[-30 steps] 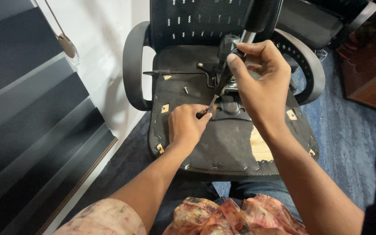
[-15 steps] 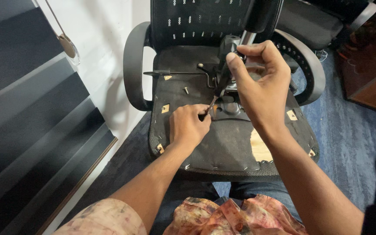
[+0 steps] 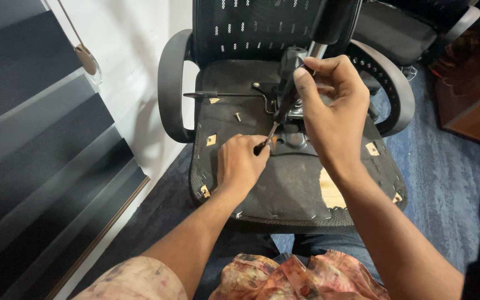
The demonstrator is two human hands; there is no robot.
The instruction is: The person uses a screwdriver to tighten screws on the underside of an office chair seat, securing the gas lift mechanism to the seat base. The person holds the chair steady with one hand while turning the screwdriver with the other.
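1. Overturned office chair (image 3: 284,183) lies with the underside of its seat facing up; black fabric stapled round the edge, bare wood showing at a tear on the right.
2. Screwdriver (image 3: 278,114) runs on a slant from upper right to lower left across the metal mechanism plate (image 3: 290,139) at the seat's middle. Dark handle up, thin shaft down.
3. Right hand (image 3: 331,108) is closed round the upper handle. Thumb and forefinger curl over its top end, the other fingers (image 3: 312,75) wrap behind; the handle is mostly hidden inside the fist.
4. Left hand (image 3: 240,164) rests knuckles-up on the seat fabric, just left of the plate. Its fingers are curled tight and pinch the lower end of the shaft; the tip sits right at the fingertips, touching them.
5. Whether the tip is seated in a screw head I cannot tell; the left fingers cover that spot.
6. A loose screw (image 3: 238,116) stands on the fabric above the left hand, apart from both hands.
7. A thin black lever (image 3: 223,95) runs sideways from the mechanism toward the left armrest (image 3: 169,89).
8. Gas cylinder (image 3: 331,25) rises from the mechanism just behind the right hand, chrome below, black above.
9. Right armrest (image 3: 393,89) curves round beyond the right wrist.
10. Blue carpet (image 3: 445,166) lies to the right of the chair, a white wall (image 3: 134,50) to the left.
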